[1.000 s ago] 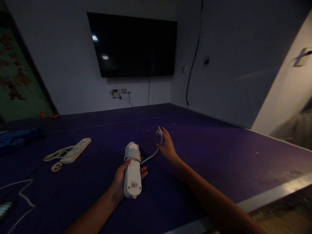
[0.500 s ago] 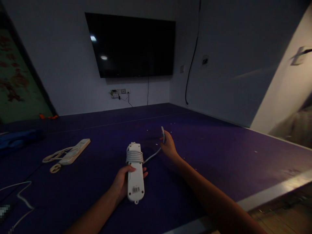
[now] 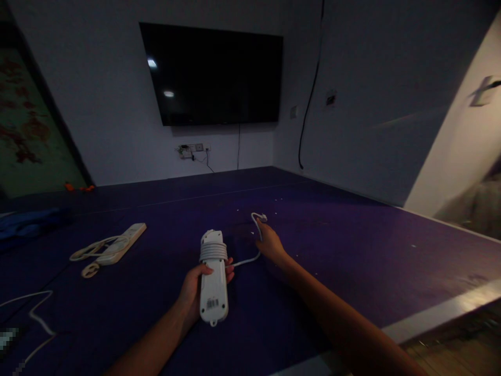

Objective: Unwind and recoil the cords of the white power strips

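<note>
A white power strip [image 3: 214, 287] lies in the left hand [image 3: 191, 287], over the part of the purple platform [image 3: 348, 235] towards its pale-trimmed near edge [image 3: 434, 313]. The left hand is closed round the strip's middle, thumb flat on the upturned face and fingertips showing past the opposite side. That face carries a barcode label [image 3: 212, 303] at the end nearer the person and screws by the corners; a hanging tab sticks out at the same end. Towards the far end, a pale cord [image 3: 213, 251] is wound in several side-by-side turns round the body, and its loose length runs across to the right hand [image 3: 271, 244]. The right hand pinches this length between thumb and fingers; beyond the fingertips the cord bends over in a small loop to its plug [image 3: 264, 218]. Well to the left, a second power strip [image 3: 135, 235] lies on the platform, its own cable [image 3: 78, 255] looped over it and its plug end beside it. Farther left is a blue cloth [image 3: 31, 222]; small orange things [image 3: 84, 188] sit by the far edge. Above that edge, a dark television [image 3: 219, 73] hangs on the wall.
</note>
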### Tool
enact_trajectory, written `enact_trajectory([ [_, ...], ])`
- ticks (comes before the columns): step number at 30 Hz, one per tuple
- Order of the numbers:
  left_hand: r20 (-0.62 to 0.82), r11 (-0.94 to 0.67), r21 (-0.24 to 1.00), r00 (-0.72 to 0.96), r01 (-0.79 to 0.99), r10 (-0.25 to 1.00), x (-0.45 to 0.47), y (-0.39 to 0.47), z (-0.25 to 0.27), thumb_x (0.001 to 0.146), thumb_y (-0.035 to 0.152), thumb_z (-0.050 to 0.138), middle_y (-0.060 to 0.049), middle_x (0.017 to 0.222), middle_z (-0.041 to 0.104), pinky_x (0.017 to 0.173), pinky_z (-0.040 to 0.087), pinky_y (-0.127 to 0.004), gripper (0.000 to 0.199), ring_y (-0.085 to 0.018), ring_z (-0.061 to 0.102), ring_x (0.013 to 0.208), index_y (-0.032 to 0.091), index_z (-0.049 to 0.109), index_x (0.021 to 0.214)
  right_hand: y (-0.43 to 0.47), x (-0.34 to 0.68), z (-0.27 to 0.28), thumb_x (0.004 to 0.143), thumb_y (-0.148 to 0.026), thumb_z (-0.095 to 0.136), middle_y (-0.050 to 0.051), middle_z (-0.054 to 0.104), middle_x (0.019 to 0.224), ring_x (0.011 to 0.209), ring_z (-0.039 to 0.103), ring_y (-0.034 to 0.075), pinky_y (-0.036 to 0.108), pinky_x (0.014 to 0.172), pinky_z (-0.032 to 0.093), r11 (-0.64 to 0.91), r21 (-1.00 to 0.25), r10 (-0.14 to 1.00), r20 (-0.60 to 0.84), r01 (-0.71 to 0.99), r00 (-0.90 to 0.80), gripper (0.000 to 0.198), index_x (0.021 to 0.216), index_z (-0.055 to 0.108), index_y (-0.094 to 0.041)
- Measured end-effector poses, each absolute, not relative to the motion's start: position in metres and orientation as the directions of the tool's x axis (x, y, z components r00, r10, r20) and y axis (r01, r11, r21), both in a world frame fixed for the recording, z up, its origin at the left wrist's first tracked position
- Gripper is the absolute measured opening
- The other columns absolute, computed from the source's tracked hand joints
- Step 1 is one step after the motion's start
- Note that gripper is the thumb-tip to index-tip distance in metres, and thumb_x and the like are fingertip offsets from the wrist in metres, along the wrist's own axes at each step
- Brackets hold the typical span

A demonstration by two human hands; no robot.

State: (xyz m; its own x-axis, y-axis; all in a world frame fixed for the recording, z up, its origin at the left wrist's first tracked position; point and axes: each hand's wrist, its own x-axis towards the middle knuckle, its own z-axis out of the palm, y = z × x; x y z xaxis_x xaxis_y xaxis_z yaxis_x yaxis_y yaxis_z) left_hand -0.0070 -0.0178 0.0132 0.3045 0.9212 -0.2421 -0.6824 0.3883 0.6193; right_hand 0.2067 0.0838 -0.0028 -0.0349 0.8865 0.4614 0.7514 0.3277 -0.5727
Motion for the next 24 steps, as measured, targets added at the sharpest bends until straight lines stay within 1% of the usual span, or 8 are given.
enact_trajectory([
  [3, -0.237, 0.365, 0.608, 0.277, -0.705, 0.931, -0.007, -0.018, 0.016, 0.063, 0.005, 0.045, -0.02, 0.097, 0.068, 0.088, 0.049, -0.037, 0.077, -0.025, 0.067, 0.087, -0.007, 0.026, 0.136, 0.076, 0.202, -0.002, 0.067, -0.006, 0.049, 0.014, 0.051, 0.13, 0.117, 0.046, 0.028, 0.039, 0.092, 0.039, 0.302, -0.366, 0.919, 0.356, 0.88, -0.168, 0.068, 0.134, 0.042, -0.015],
  [6, -0.241, 0.362, 0.603, 0.271, -0.71, 0.932, -0.007, -0.018, 0.016, 0.063, 0.006, 0.044, -0.019, 0.1, 0.068, 0.089, 0.049, -0.037, 0.075, -0.024, 0.067, 0.088, -0.004, 0.028, 0.135, 0.073, 0.2, -0.002, 0.074, -0.01, 0.045, 0.013, 0.045, 0.136, 0.123, 0.038, 0.03, 0.044, 0.094, 0.037, 0.306, -0.218, 0.921, 0.315, 0.927, -0.23, 0.061, 0.134, 0.042, -0.017],
  [11, -0.201, 0.393, 0.615, 0.345, -0.684, 0.917, -0.007, -0.016, 0.008, 0.064, 0.006, 0.046, -0.017, 0.107, 0.066, 0.089, 0.048, -0.037, 0.071, -0.024, 0.066, 0.09, 0.0, 0.035, 0.134, 0.077, 0.208, -0.005, 0.08, -0.013, 0.043, 0.013, 0.044, 0.138, 0.129, 0.03, 0.032, 0.049, 0.097, 0.031, 0.213, -0.126, 0.934, 0.318, 0.969, -0.164, 0.053, 0.133, 0.045, -0.019],
  [15, -0.164, 0.416, 0.633, 0.412, -0.653, 0.896, -0.004, -0.016, 0.005, 0.064, 0.006, 0.048, -0.015, 0.106, 0.067, 0.091, 0.047, -0.04, 0.072, -0.026, 0.065, 0.094, 0.004, 0.037, 0.135, 0.08, 0.214, 0.002, 0.083, -0.01, 0.042, 0.013, 0.046, 0.136, 0.129, 0.031, 0.031, 0.049, 0.098, 0.03, 0.137, -0.162, 0.924, 0.377, 0.977, -0.067, 0.048, 0.129, 0.049, -0.02],
  [17, -0.153, 0.412, 0.632, 0.416, -0.656, 0.897, -0.004, -0.017, 0.005, 0.064, 0.005, 0.047, -0.015, 0.108, 0.067, 0.093, 0.045, -0.041, 0.072, -0.027, 0.064, 0.094, 0.005, 0.037, 0.135, 0.075, 0.211, 0.011, 0.084, -0.011, 0.043, 0.013, 0.047, 0.134, 0.128, 0.033, 0.03, 0.046, 0.098, 0.031, 0.159, -0.207, 0.893, 0.447, 0.965, -0.051, 0.044, 0.126, 0.052, -0.019],
  [19, -0.141, 0.389, 0.625, 0.391, -0.677, 0.909, -0.004, -0.019, 0.007, 0.063, 0.005, 0.047, -0.015, 0.108, 0.067, 0.093, 0.045, -0.042, 0.073, -0.027, 0.065, 0.094, 0.005, 0.036, 0.135, 0.065, 0.202, 0.02, 0.086, -0.018, 0.046, 0.013, 0.054, 0.127, 0.121, 0.042, 0.029, 0.041, 0.094, 0.035, 0.241, -0.269, 0.845, 0.531, 0.932, -0.065, 0.033, 0.115, 0.06, -0.019],
  [21, -0.136, 0.359, 0.617, 0.355, -0.7, 0.925, -0.006, -0.018, 0.009, 0.063, 0.005, 0.047, -0.015, 0.105, 0.068, 0.091, 0.046, -0.041, 0.073, -0.027, 0.066, 0.092, 0.004, 0.035, 0.136, 0.05, 0.188, 0.026, 0.09, -0.031, 0.043, 0.013, 0.066, 0.101, 0.098, 0.057, 0.026, 0.035, 0.082, 0.042, 0.32, -0.367, 0.817, 0.573, 0.873, -0.059, 0.029, 0.09, 0.069, -0.019],
  [24, -0.129, 0.322, 0.597, 0.308, -0.734, 0.943, -0.009, -0.016, 0.01, 0.063, 0.007, 0.047, -0.016, 0.103, 0.068, 0.089, 0.048, -0.039, 0.072, -0.027, 0.066, 0.091, 0.003, 0.036, 0.135, 0.027, 0.16, 0.022, 0.089, -0.053, 0.035, 0.009, 0.062, 0.058, 0.058, 0.059, 0.019, 0.029, 0.06, 0.043, 0.301, -0.612, 0.888, 0.46, 0.732, 0.02, 0.055, 0.055, 0.062, -0.019],
])
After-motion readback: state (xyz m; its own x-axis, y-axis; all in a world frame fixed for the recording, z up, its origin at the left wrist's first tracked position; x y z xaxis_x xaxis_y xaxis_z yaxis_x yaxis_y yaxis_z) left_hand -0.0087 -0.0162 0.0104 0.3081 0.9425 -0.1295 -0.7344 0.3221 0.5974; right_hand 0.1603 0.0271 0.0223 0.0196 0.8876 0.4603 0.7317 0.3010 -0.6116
